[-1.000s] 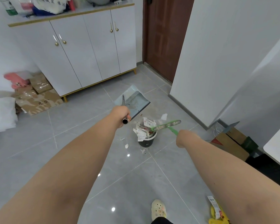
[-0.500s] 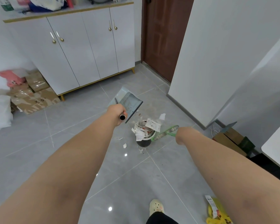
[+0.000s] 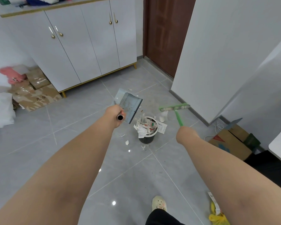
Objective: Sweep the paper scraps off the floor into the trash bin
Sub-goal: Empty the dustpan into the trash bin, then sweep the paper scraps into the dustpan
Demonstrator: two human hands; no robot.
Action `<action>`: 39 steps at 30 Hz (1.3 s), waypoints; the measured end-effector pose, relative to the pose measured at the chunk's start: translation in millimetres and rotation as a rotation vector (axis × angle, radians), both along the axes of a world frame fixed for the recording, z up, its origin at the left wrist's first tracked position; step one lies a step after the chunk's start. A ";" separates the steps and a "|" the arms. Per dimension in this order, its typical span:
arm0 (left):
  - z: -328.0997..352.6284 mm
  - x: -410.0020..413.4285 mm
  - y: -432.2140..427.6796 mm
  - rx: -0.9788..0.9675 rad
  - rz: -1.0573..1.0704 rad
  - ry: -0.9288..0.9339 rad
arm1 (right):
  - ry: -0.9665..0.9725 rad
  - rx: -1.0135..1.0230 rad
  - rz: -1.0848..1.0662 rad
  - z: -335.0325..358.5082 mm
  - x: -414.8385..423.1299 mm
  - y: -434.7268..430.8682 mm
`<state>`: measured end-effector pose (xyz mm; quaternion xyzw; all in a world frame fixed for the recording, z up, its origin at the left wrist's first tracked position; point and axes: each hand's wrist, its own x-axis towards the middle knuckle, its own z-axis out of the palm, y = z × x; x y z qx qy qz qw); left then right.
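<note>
Head view: left hand (image 3: 115, 113) holds dustpan (image 3: 130, 103) near bin (image 3: 146, 139).
Right hand (image 3: 184, 135) probably grips broom (image 3: 173, 108); flimsy scraps (image 3: 126, 142) beside bin suit sweeping.

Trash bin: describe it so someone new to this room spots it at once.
Start at the brown door and come toward the camera across the grey tiled floor. The trash bin stands there, between the raised dustpan and the green broom. It is the only small dark round bucket, white-rimmed and overflowing with paper scraps.
</note>
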<state>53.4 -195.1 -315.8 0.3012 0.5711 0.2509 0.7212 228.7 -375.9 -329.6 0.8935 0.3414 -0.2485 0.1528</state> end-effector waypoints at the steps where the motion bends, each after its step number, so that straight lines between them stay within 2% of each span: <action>1: -0.7 -0.5 0.6 -0.010 0.014 -0.019 | 0.020 0.030 0.002 -1.5 1.0 3.9; 5: -3.2 -3.9 6.9 -0.061 0.115 -0.134 | 0.155 0.092 -0.039 -7.3 2.3 27.0; 9: -8.7 -10.9 19.4 -0.097 0.225 -0.194 | 0.194 0.127 -0.024 -15.6 4.5 46.8; 17: -26.2 -57.4 32.5 -0.160 0.272 -0.149 | 0.179 0.132 0.173 -45.2 -11.2 106.1; 22: -56.0 -115.3 49.4 -0.239 0.233 -0.108 | 0.193 0.142 0.251 -76.1 -54.4 151.3; 28: -104.0 -185.5 88.0 -0.330 0.167 -0.020 | 0.187 0.027 0.328 -127.6 -134.0 213.4; 39: -207.8 -286.0 166.9 -0.442 0.246 0.040 | 0.258 -0.129 0.326 -267.0 -255.5 318.0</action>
